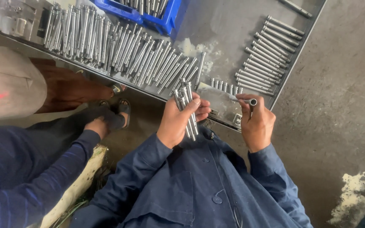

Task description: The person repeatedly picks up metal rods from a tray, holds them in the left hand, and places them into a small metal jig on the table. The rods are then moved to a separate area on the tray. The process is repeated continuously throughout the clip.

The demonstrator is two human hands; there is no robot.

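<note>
Gripping a bundle of metal rods (186, 107), the left hand (178, 120) is closed around them, their long axes running upright and slightly tilted just over the near edge of the metal table (224, 25); to its right, well apart, the right hand (256, 122) pinches a single rod (246, 101) lying crosswise, its end pointing right

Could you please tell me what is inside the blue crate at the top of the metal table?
The blue crate holds metal rods standing close together. Its wall and the picture's edge hide how many there are, and its bottom.
</note>
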